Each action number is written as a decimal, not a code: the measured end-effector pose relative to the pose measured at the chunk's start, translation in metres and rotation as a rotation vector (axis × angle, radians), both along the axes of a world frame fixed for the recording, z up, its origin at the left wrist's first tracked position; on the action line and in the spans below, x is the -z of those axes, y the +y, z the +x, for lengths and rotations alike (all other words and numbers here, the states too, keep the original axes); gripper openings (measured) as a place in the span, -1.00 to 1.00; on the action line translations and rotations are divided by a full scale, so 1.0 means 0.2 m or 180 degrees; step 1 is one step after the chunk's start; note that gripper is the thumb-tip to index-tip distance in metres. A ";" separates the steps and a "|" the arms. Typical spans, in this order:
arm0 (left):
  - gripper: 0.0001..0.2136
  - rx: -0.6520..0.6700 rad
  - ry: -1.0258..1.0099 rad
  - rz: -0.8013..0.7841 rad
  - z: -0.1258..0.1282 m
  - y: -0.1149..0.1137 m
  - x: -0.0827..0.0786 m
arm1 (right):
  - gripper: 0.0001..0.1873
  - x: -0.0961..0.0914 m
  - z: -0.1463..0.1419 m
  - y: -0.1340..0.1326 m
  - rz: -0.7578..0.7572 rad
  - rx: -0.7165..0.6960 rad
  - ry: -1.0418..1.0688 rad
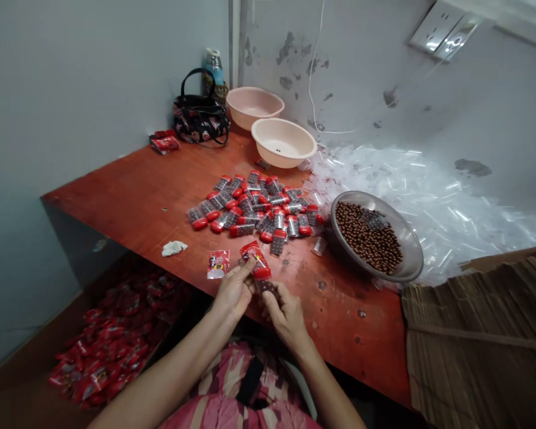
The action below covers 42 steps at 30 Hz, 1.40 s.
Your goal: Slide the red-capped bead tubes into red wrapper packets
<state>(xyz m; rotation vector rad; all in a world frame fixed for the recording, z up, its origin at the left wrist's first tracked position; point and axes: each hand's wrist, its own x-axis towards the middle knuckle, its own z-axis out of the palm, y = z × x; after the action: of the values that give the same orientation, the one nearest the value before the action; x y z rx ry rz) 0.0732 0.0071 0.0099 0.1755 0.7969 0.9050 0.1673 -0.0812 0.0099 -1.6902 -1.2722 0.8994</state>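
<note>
My left hand point(237, 287) pinches a red printed packet point(252, 252) above the table's front edge. Close beside it, my right hand point(286, 310) grips a small clear container point(267, 288) of brown balls, its red end touching the packet's lower edge. Whether the container is partly inside the packet I cannot tell. A second red packet point(218, 264) lies flat to the left of my hands. Just beyond them is a heap of red-capped clear containers point(246, 205) filled with brown balls.
A grey bowl point(411, 268) of brown balls stands at right, before a pile of clear plastic pieces point(446, 196). Two basins point(286, 159) and a floral handbag point(201, 122) are behind. Red packets point(111, 345) fill a box at lower left. Stacked cardboard point(477, 333) borders the right.
</note>
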 end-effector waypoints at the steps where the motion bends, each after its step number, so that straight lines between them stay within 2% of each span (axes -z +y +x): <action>1: -0.86 0.0032 0.0043 0.0125 0.00 -0.01 -0.01 | -0.83 0.00 0.00 0.00 0.0008 -0.0002 0.0015; 7: -0.86 0.0175 0.0325 0.0707 -0.02 -0.02 -0.03 | -0.81 0.02 0.01 0.00 -0.0027 -0.0047 0.0703; 11: -0.86 0.0532 0.0553 0.0938 -0.03 -0.02 -0.01 | -0.84 0.03 0.02 0.00 0.0144 0.0132 0.0372; 13: -0.86 0.0674 0.0579 0.0925 -0.04 -0.02 -0.01 | -0.83 0.03 0.02 0.01 0.0144 0.0163 0.0411; 17: -0.84 0.1186 0.0499 0.1014 -0.06 -0.01 -0.04 | -0.77 0.03 0.03 0.01 -0.0189 -0.0069 0.1571; 19: -0.82 0.1432 0.0531 0.1123 -0.07 0.00 -0.04 | -0.75 0.03 0.03 0.01 -0.0264 -0.0080 0.1817; 23: -0.85 0.1253 0.0722 0.1073 -0.05 -0.03 -0.03 | -0.78 0.03 0.02 0.00 0.0036 0.0361 0.1077; 24: -0.85 0.1213 0.0706 0.1035 -0.04 -0.05 -0.03 | -0.78 0.04 0.01 0.00 0.0060 0.0430 0.1063; 28: -0.80 0.1230 0.0445 0.1023 -0.01 -0.10 -0.03 | -0.73 0.06 -0.01 0.03 -0.0132 0.0462 0.2001; 30: -0.80 0.1094 0.0465 0.0976 -0.02 -0.10 -0.03 | -0.73 0.06 -0.01 0.04 -0.0127 0.0413 0.2302; 34: -0.83 0.0722 0.0513 0.0741 -0.07 -0.08 -0.02 | -0.72 0.04 0.00 0.03 0.0001 0.0231 0.2381; 38: -0.84 0.0893 0.0326 0.0793 -0.08 -0.11 -0.01 | -0.76 0.06 -0.02 0.04 -0.0086 0.0330 0.2454; 42: -0.84 0.0794 0.0351 0.0867 -0.12 -0.15 -0.03 | -0.75 0.07 -0.07 0.10 -0.0166 0.0457 0.2574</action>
<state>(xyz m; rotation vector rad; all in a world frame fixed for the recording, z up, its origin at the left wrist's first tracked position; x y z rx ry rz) 0.0492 -0.0225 0.0149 0.5560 0.7320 0.7684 0.1525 -0.0615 -0.0040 -1.2155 -0.5751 1.3437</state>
